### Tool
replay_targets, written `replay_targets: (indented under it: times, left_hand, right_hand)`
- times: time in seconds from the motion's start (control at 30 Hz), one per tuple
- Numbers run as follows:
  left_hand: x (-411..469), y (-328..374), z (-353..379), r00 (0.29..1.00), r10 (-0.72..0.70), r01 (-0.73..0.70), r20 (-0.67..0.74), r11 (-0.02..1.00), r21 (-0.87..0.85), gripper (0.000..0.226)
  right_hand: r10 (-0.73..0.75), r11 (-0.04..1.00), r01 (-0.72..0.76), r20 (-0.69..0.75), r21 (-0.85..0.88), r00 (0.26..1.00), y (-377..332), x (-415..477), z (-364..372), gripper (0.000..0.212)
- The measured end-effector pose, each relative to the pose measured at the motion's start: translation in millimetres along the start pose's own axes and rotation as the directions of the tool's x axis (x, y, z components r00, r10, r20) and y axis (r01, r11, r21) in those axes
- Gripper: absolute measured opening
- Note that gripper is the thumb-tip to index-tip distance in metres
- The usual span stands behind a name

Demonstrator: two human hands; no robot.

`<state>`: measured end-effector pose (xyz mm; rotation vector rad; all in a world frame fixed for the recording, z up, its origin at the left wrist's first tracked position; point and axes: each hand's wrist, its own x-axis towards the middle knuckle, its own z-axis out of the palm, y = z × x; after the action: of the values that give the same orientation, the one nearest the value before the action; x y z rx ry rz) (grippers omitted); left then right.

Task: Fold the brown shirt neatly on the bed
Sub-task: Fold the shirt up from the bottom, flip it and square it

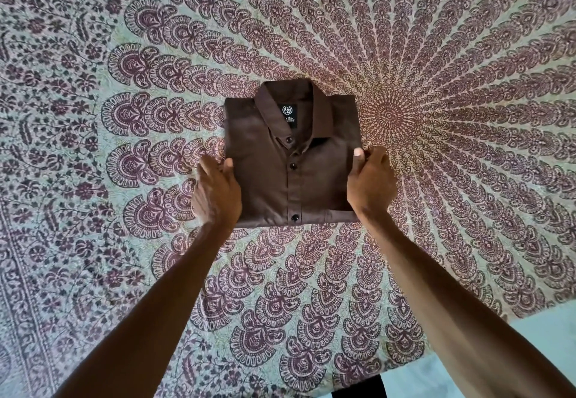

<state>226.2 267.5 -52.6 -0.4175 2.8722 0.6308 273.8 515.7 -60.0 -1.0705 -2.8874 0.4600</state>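
A: Where's the brown shirt [290, 160]?

B: Middle of the bed, lying on the patterned bedspread [124, 117]. Folded into a tidy rectangle, front side up. Collar [280, 98] at the far end, black label [289, 114] showing inside it. Row of dark buttons [293, 165] runs down the middle toward the person.

A: Hands?

B: Both on it, one per side. Left hand [215, 195] grips the left edge at about mid-height, thumb on top of the cloth, fingers curled at the edge. Right hand [371, 184] mirrors it on the right edge, thumb tip pressed on the top face, fingers wrapped round the side. Can't tell how far the fingers reach underneath.

A: Is it lifted or lying flat?

B: Can't tell for certain; the edges look square and level with the bedspread.

A: Anything else?

B: Bare forearms reach in from the bottom corners. A pale surface [545, 335] shows past the bed's edge, lower right.
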Motion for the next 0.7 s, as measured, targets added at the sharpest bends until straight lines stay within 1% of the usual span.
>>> replay_targets:
  times: [0.07, 0.1, 0.17, 0.2, 0.23, 0.3, 0.37, 0.4, 0.43, 0.47, 0.5, 0.53, 0.6, 0.63, 0.7]
  left_hand:
    - [2, 8, 3, 0.985, -0.167, 0.170, 0.051, 0.983, -0.074, 0.063]
    - [5, 13, 4, 0.966, -0.241, 0.249, 0.092, 0.964, -0.094, 0.072]
    - [17, 23, 9, 0.928, -0.340, 0.357, 0.154, 0.928, -0.103, 0.084]
    - [22, 29, 9, 0.917, -0.357, 0.378, 0.179, 0.921, -0.097, 0.086]
    - [26, 35, 7, 0.912, -0.354, 0.377, 0.207, 0.922, -0.087, 0.086]
    - [33, 45, 4, 0.935, -0.284, 0.305, 0.212, 0.950, -0.074, 0.081]
    - [36, 47, 2, 0.966, -0.176, 0.199, 0.189, 0.974, -0.111, 0.073]
    - [40, 44, 4, 0.969, -0.146, 0.180, 0.199, 0.970, -0.163, 0.068]
    - [42, 41, 2, 0.966, -0.150, 0.201, 0.211, 0.948, -0.246, 0.065]
    - [46, 36, 1, 0.953, -0.171, 0.254, 0.250, 0.903, -0.348, 0.061]
    - [49, 32, -2, 0.933, -0.184, 0.311, 0.308, 0.844, -0.437, 0.057]
    - [47, 26, -6, 0.912, -0.172, 0.351, 0.372, 0.798, -0.491, 0.049]
    - [30, 12, -17, 0.898, -0.085, 0.334, 0.433, 0.772, -0.541, 0.037]
    - [18, 5, -23, 0.904, -0.045, 0.304, 0.425, 0.766, -0.566, 0.037]
    - [-10, -15, -37, 0.930, -0.008, 0.252, 0.369, 0.742, -0.621, 0.045]
  right_hand:
    - [0.078, 0.990, -0.086, 0.078, 0.112, 0.994, -7, 10, -5, 0.044]
    - [0.102, 0.984, -0.121, 0.139, 0.132, 0.985, -10, 16, -6, 0.047]
    - [0.148, 0.968, -0.195, 0.274, 0.155, 0.950, -17, 29, -10, 0.052]
    - [0.160, 0.954, -0.232, 0.329, 0.190, 0.931, -19, 35, -10, 0.051]
    - [0.160, 0.937, -0.261, 0.378, 0.233, 0.912, -20, 41, -9, 0.047]
    - [0.115, 0.920, -0.256, 0.420, 0.298, 0.900, -22, 48, -7, 0.039]
    - [0.057, 0.909, -0.213, 0.400, 0.357, 0.915, -23, 46, -5, 0.036]
    - [0.034, 0.902, -0.193, 0.383, 0.385, 0.923, -23, 42, -5, 0.034]
    - [0.019, 0.896, -0.176, 0.360, 0.408, 0.933, -24, 37, -7, 0.033]
    - [0.005, 0.888, -0.157, 0.333, 0.432, 0.943, -24, 30, -9, 0.033]
    - [-0.008, 0.875, -0.144, 0.311, 0.463, 0.951, -22, 25, -10, 0.033]
    - [-0.028, 0.857, -0.127, 0.291, 0.500, 0.956, -19, 17, -13, 0.033]
    - [-0.068, 0.829, -0.094, 0.266, 0.551, 0.962, -15, -4, -22, 0.032]
    - [-0.090, 0.816, -0.075, 0.255, 0.573, 0.963, -13, -17, -27, 0.032]
    - [-0.150, 0.797, -0.010, 0.214, 0.604, 0.965, -11, -50, -38, 0.031]
